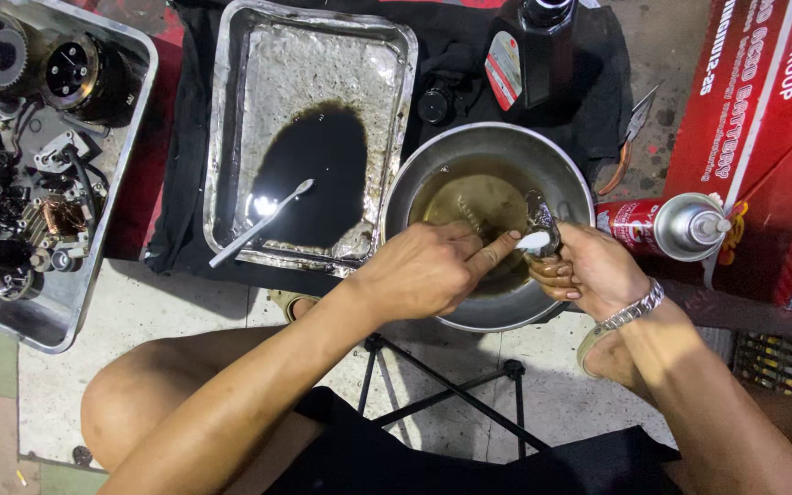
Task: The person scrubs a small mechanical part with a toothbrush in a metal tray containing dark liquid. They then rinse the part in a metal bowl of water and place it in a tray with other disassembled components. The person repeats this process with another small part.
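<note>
Head-camera view: both hands meet over the near rim of a round metal basin (497, 147) of amber liquid. Right hand (593, 270) is curled around a small shiny metal part (540, 231); left hand (428, 266) is loosely closed, forefinger pressing that part. Left of the basin, just beside it, lies a rectangular tray (231, 110) pooled with black oil, brush (260, 223) inside. Far left, a tray of engine parts (38, 137). Right, a red spray can (666, 225) on its side, beside a red carton (763, 119); a black bottle (533, 55) stands beyond.
</note>
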